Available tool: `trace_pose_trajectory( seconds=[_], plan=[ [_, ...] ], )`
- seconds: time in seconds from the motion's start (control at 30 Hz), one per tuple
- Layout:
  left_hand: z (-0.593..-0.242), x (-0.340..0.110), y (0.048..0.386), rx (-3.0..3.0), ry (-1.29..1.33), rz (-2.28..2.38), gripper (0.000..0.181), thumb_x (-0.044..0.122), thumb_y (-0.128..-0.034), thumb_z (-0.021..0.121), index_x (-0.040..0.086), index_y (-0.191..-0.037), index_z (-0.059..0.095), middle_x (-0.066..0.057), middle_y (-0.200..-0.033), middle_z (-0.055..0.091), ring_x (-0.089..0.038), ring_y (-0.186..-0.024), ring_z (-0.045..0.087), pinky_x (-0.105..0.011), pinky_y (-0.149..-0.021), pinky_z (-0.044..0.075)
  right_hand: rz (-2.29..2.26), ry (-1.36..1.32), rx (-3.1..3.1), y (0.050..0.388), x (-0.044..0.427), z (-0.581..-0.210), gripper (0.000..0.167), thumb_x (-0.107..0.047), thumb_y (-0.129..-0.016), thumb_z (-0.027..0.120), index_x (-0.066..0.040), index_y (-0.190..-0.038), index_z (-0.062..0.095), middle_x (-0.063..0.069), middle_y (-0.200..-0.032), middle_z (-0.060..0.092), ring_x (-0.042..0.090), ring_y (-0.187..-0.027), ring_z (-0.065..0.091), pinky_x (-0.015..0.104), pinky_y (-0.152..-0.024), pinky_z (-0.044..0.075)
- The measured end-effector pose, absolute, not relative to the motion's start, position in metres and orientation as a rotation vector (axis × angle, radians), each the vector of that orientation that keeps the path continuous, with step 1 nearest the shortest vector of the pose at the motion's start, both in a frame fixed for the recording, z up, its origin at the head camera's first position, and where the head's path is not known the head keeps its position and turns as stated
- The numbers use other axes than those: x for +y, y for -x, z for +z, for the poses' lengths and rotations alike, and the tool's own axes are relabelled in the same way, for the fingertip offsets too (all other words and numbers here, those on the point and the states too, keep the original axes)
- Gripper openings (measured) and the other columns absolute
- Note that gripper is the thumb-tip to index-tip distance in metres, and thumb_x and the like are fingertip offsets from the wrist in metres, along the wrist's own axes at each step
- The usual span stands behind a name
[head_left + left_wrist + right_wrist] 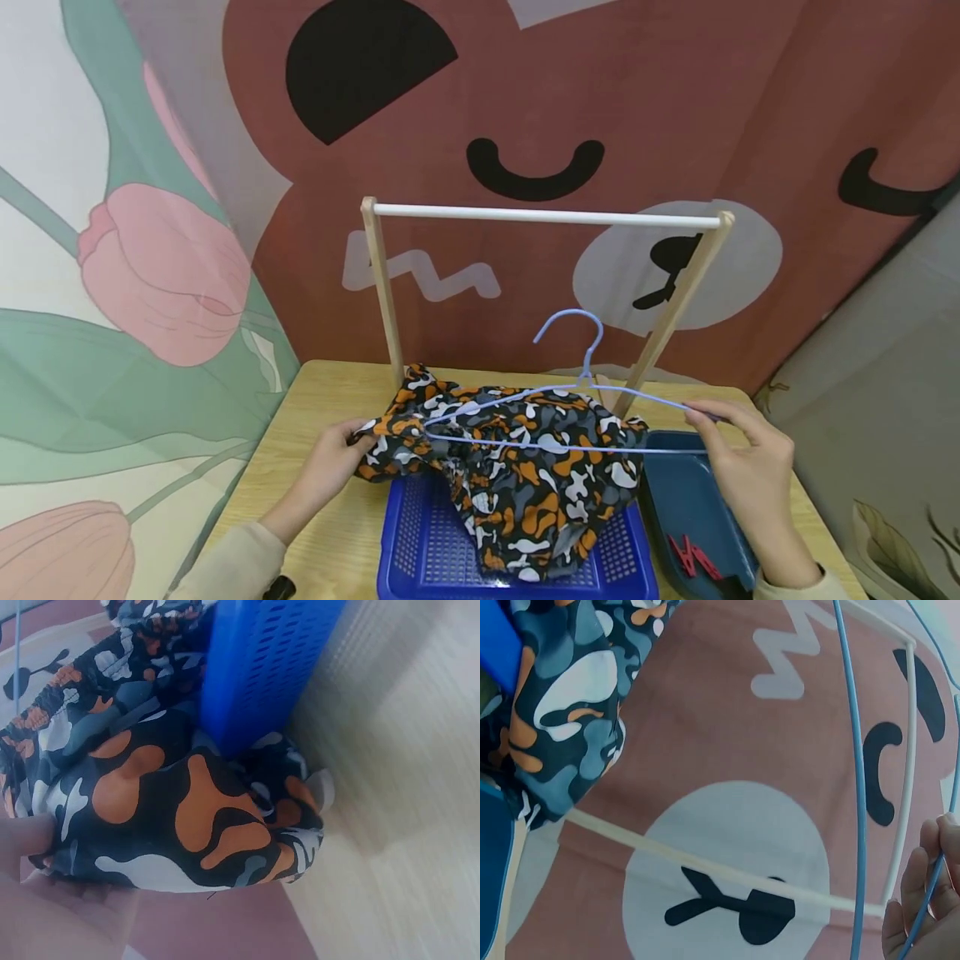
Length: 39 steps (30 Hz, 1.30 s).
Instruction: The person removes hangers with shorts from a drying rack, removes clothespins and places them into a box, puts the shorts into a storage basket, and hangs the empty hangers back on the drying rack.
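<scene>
Pinching the garment (536, 500) left of the basket (390, 533), the left hand (330, 467) could lose it if the hanger (587, 363), pinched by the right hand (753, 467), snags the cloth.

The garment (536, 500) lies on the basket (431, 533), tray (682, 483) right, rack (543, 215) behind.

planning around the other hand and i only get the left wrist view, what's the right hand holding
Observer: The right hand pinches the light-blue hanger near its right end.
Operator: ok is its hook hung on anything
Observer: No, the hook is free, below the white bar in the head view.
Operator: and what's to the right of the blue basket
Observer: A dark blue tray with red clothespins in it.
</scene>
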<state>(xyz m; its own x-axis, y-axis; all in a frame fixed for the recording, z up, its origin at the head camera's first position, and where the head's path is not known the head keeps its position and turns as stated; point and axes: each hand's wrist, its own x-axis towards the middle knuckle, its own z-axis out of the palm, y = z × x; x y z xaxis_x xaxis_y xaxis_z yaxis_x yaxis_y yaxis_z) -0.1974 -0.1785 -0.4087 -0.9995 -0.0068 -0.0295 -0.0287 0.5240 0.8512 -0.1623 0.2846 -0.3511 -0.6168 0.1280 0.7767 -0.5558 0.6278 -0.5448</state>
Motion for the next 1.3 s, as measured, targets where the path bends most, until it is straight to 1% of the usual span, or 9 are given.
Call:
trace_pose_trajectory(
  seconds=[0.23, 0.33, 0.47, 0.57, 0.67, 0.8, 0.93, 1.07, 1.3],
  plan=[
    [-0.425, -0.171, 0.19, 2.725, -0.018, 1.454, 0.018, -0.003, -0.0901, 0.06, 0.0, -0.102, 0.073, -0.01, -0.101, 0.068, -0.018, -0.088, 0.059, -0.031, -0.073, 0.048, 1.067, -0.284, -1.971, 0.158, 0.294, -0.35, 0.02, 0.022, -0.074, 0.073, 0.008, -0.088, 0.074, -0.018, -0.085, 0.069, -0.004, -0.081, 0.061, 0.012, -0.075, 0.043],
    [-0.429, -0.166, 0.187, 2.694, -0.056, 1.417, 0.02, -0.003, -0.09, 0.059, 0.002, -0.103, 0.072, -0.009, -0.095, 0.067, -0.017, -0.072, 0.056, -0.029, -0.063, 0.046, 1.076, -0.254, -1.97, 0.158, 0.296, -0.35, 0.017, 0.021, -0.076, 0.073, 0.008, -0.088, 0.074, -0.019, -0.083, 0.068, -0.004, -0.08, 0.061, 0.013, -0.075, 0.042],
    [-0.433, -0.159, 0.183, 2.648, -0.132, 1.39, 0.019, -0.003, -0.0903, 0.058, 0.003, -0.102, 0.072, -0.005, -0.083, 0.061, -0.014, -0.055, 0.046, -0.028, -0.051, 0.041, 1.075, -0.22, -1.982, 0.158, 0.297, -0.351, 0.017, 0.02, -0.076, 0.073, 0.008, -0.089, 0.074, -0.02, -0.082, 0.068, -0.004, -0.08, 0.06, 0.013, -0.075, 0.042],
    [-0.437, -0.154, 0.181, 2.634, -0.192, 1.348, 0.017, -0.002, -0.0902, 0.058, 0.004, -0.099, 0.072, -0.002, -0.074, 0.057, -0.012, -0.053, 0.044, -0.027, -0.049, 0.04, 1.08, -0.206, -1.986, 0.158, 0.296, -0.353, 0.019, 0.02, -0.076, 0.074, 0.007, -0.09, 0.074, -0.018, -0.081, 0.069, -0.002, -0.079, 0.06, 0.012, -0.074, 0.042],
    [-0.443, -0.149, 0.178, 2.614, -0.24, 1.293, 0.017, -0.002, -0.089, 0.058, 0.006, -0.098, 0.071, 0.0, -0.07, 0.058, -0.012, -0.052, 0.047, -0.027, -0.048, 0.041, 1.087, -0.207, -1.988, 0.159, 0.296, -0.355, 0.02, 0.02, -0.075, 0.074, 0.007, -0.091, 0.074, -0.016, -0.081, 0.069, -0.002, -0.079, 0.06, 0.012, -0.073, 0.042],
    [-0.453, -0.143, 0.175, 2.648, -0.351, 1.149, 0.017, 0.001, -0.0873, 0.063, 0.007, -0.099, 0.073, -0.002, -0.086, 0.068, -0.013, -0.066, 0.058, -0.033, -0.057, 0.049, 1.098, -0.232, -1.985, 0.16, 0.295, -0.359, 0.022, 0.021, -0.075, 0.073, 0.008, -0.092, 0.074, -0.016, -0.084, 0.07, -0.003, -0.079, 0.061, 0.011, -0.072, 0.042],
    [-0.459, -0.138, 0.172, 2.691, -0.457, 0.995, 0.017, 0.005, -0.0869, 0.067, 0.009, -0.102, 0.074, -0.002, -0.097, 0.07, -0.01, -0.067, 0.055, -0.033, -0.062, 0.046, 1.1, -0.254, -1.99, 0.161, 0.292, -0.36, 0.023, 0.023, -0.074, 0.073, 0.007, -0.091, 0.074, -0.018, -0.086, 0.07, -0.004, -0.08, 0.062, 0.011, -0.074, 0.043],
    [-0.459, -0.135, 0.171, 2.682, -0.51, 0.945, 0.016, 0.005, -0.0875, 0.068, 0.009, -0.102, 0.074, 0.0, -0.091, 0.068, -0.009, -0.057, 0.046, -0.029, -0.057, 0.04, 1.094, -0.261, -1.996, 0.161, 0.289, -0.36, 0.023, 0.022, -0.074, 0.073, 0.007, -0.091, 0.074, -0.018, -0.088, 0.069, -0.003, -0.081, 0.061, 0.011, -0.076, 0.043],
    [-0.458, -0.135, 0.169, 2.649, -0.53, 0.954, 0.018, 0.006, -0.0878, 0.068, 0.011, -0.104, 0.074, 0.003, -0.093, 0.068, -0.008, -0.064, 0.05, -0.029, -0.058, 0.042, 1.098, -0.256, -1.991, 0.162, 0.289, -0.365, 0.024, 0.023, -0.073, 0.073, 0.007, -0.091, 0.074, -0.017, -0.088, 0.07, -0.003, -0.082, 0.061, 0.011, -0.076, 0.043]
  ],
)
